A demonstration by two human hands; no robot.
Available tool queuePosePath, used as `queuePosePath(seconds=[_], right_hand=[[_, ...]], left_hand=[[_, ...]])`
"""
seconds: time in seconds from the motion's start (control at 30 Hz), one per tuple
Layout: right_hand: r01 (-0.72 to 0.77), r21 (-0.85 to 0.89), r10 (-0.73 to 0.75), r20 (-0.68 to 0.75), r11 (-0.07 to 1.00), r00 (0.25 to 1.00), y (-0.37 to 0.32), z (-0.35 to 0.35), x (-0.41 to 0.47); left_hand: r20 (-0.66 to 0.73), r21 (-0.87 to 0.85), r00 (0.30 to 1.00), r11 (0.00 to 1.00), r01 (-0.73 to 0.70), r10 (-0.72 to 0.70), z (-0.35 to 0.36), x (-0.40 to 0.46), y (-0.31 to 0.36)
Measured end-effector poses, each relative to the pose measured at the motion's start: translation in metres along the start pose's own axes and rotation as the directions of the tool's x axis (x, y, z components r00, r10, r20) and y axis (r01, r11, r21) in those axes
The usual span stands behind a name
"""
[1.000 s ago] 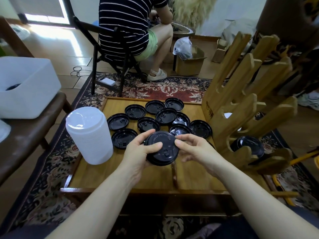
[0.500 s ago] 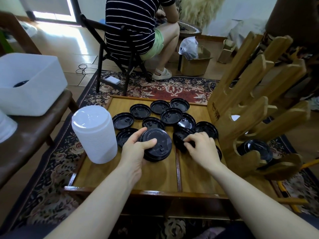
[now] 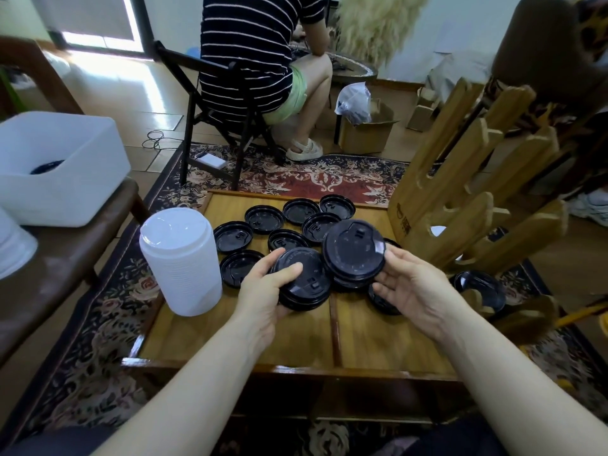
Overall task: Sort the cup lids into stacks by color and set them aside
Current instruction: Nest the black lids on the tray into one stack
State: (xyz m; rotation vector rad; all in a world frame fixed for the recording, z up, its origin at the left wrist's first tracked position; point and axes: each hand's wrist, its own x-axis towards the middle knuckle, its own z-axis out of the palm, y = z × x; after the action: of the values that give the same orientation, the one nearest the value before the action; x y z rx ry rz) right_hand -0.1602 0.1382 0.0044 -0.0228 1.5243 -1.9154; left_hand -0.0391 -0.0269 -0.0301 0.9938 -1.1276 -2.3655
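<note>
Left hand: the left hand (image 3: pixel 263 292) grips a short stack of black lids (image 3: pixel 301 279) from its near-left side; thumb laid across the top lid, fingers curled under the stack; the stack is raised just above the table, top side up
Right hand: the right hand (image 3: pixel 411 287) holds a second black lid stack (image 3: pixel 353 250) by its right edge; thumb tip on the rim, fingers curled beneath; this stack is tilted toward the camera, its left edge overlapping the stack in the other hand
Loose black lids: 7 single black lids (image 3: pixel 265 218) show plainly, lying upside down on the far half of the table, some touching or overlapping; others are partly hidden behind the 2 held stacks; 1 more lid (image 3: pixel 383 302) lies under the right hand
White lids: a tall stack of white lids (image 3: pixel 182 260) stands upright at the table's left edge, just beside the black ones
Table: a low wooden table (image 3: pixel 230 337) with a raised rim, on a patterned rug (image 3: pixel 98 307)
Wooden rack: a wooden rack (image 3: pixel 473 205) stands at the table's right side; a black lid (image 3: pixel 480 287) sits in its lower slot
White tub: a white tub (image 3: pixel 59 166) rests on a brown seat (image 3: pixel 59 258) to the left, something dark inside
Background: a person in a striped shirt (image 3: pixel 250 51) sits on a folding chair (image 3: pixel 210 113) beyond the rug, back turned; a cardboard box (image 3: pixel 365 130) stands beside the chair
</note>
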Motion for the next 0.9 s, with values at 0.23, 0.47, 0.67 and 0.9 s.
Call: queuePosePath(seconds=[0.23,0.47,0.67,0.9], right_hand=[[-0.082,0.029,0.080,0.038,0.996,0.996,0.013,0.004,-0.004],[-0.058,-0.150,0.075,0.108,0.987,0.991,0.015,0.010,-0.004],[-0.005,-0.211,0.026,0.099,0.978,0.995,0.017,0.013,-0.004],[0.045,-0.305,-0.027,0.064,0.951,0.998,0.020,0.014,-0.005]], left_hand=[[0.021,0.002,0.999,0.999,0.037,-0.037,0.003,-0.002,-0.002],[0.074,0.071,0.997,0.997,0.028,-0.034,0.005,-0.004,-0.003],[0.106,0.111,0.994,0.994,-0.012,0.001,0.009,-0.009,-0.003],[0.045,0.062,0.999,0.998,-0.027,0.025,0.010,-0.007,-0.005]])
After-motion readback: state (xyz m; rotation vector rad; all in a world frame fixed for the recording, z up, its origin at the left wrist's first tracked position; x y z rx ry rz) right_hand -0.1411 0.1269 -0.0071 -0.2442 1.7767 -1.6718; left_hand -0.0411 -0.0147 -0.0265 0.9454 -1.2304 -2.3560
